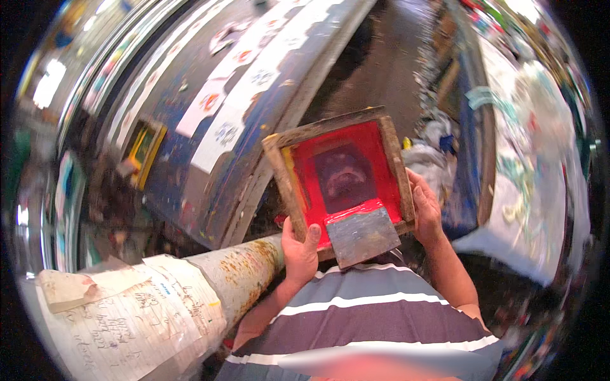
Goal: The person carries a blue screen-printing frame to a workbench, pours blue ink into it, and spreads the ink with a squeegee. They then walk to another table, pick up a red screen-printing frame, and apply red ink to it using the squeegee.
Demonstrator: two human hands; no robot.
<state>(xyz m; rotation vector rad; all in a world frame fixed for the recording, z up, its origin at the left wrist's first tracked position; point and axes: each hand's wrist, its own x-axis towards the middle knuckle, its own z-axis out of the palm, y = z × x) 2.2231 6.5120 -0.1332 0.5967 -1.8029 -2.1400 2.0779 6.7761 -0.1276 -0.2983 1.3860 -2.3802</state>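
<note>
A square wooden screen-printing frame (279, 171), coated inside with red ink around a dark purple middle, is held up in front of my torso. My left hand (300, 254) grips its lower left side, thumb up along the wood. My right hand (424, 203) holds the right side, fingers curled round the edge. A flat grey squeegee or plate (361, 236), red along its top edge, lies slanted across the lower part of the frame.
A long dark bench (162, 184) at left carries printed white strips (222, 136) and a small yellow frame (155, 149). A rusty column (248, 279) with taped papers (127, 317) stands at lower left. At right are a cloth-covered table (521, 247) and grey rags (432, 159).
</note>
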